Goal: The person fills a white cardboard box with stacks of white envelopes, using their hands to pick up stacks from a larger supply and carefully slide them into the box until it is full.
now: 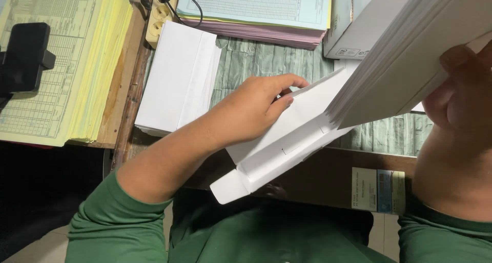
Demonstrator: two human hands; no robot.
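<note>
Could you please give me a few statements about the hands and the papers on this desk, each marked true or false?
1. The right hand holds up a thick stack of white sheets. True.
2. The left hand rests on the yellow forms. False: it touches the open white box at the desk's edge; the yellow forms lie far off to the left.
3. A pile of white envelopes lies on the desk beside the left hand. True.
4. The person wears red sleeves. False: the sleeves are green.
5. A stack of pink and blue forms lies at the far side of the desk. True.
</note>
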